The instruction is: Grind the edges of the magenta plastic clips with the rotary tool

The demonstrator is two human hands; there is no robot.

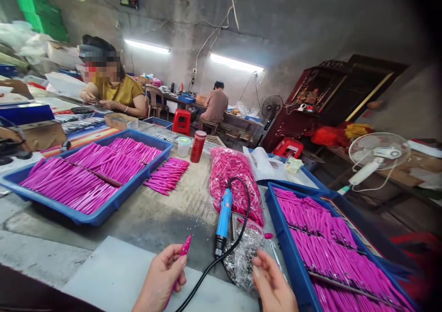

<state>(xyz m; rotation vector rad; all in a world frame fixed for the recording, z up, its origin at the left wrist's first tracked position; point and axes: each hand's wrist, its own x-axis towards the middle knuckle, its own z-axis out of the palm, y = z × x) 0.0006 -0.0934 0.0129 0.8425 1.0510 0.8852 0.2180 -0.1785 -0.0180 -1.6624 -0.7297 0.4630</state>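
My left hand (pixel 165 275) is closed round a slim magenta pointed plastic piece (pixel 185 246), its glossy tip sticking up past the fingers. Beside a clear plastic bag of small metal parts (pixel 244 256), my right hand (pixel 272 279) has its thumb and fingertips drawn together; anything between them is too small to make out. A blue electric screwdriver (pixel 224 215) with a black cord stands nose down between the hands. Behind it lies a clear bag full of pink pieces (pixel 235 178). Under my left hand is a pale board (pixel 113 270).
Blue trays of magenta pieces stand left (pixel 100 217) and right (pixel 283 238). A pile of magenta pieces (pixel 167 174), a red canister (pixel 198 147) and a lidded tub (pixel 183 147) sit farther back. A co-worker (pixel 117 91) sits at left, another person (pixel 216 103) behind.
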